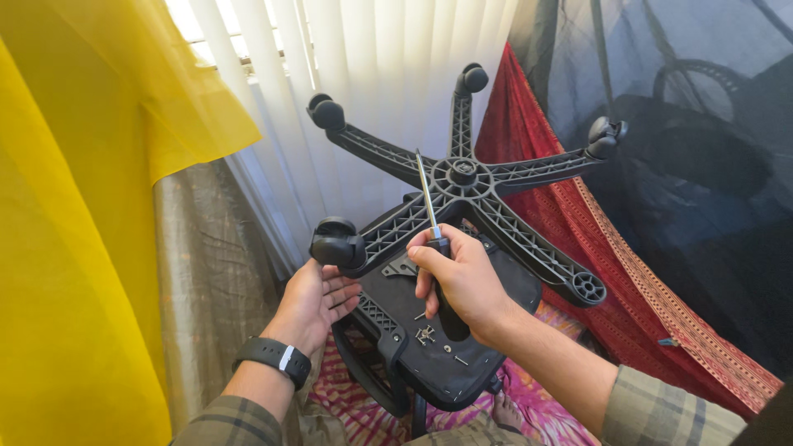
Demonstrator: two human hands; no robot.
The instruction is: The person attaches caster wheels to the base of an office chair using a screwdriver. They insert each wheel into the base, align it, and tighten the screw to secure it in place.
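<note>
An upturned black office chair lies before me, its five-armed star base [462, 175] pointing up with black castors [337, 244] on most arms; one near-right arm ends in a bare socket [588, 287]. My right hand [459, 279] is shut on a screwdriver [429, 196] with a black handle, its metal shaft pointing up toward the base hub. My left hand [312, 304], open with fingers spread, rests against the underside edge of the seat [429, 355] just below the nearest castor. Loose screws [425, 334] lie on the seat underside.
Yellow cloth [74, 215] hangs at left, white vertical blinds [363, 99] behind the chair. A red patterned cloth [611, 272] and dark netting [686, 124] fill the right. A pink patterned fabric [545, 413] lies under the chair.
</note>
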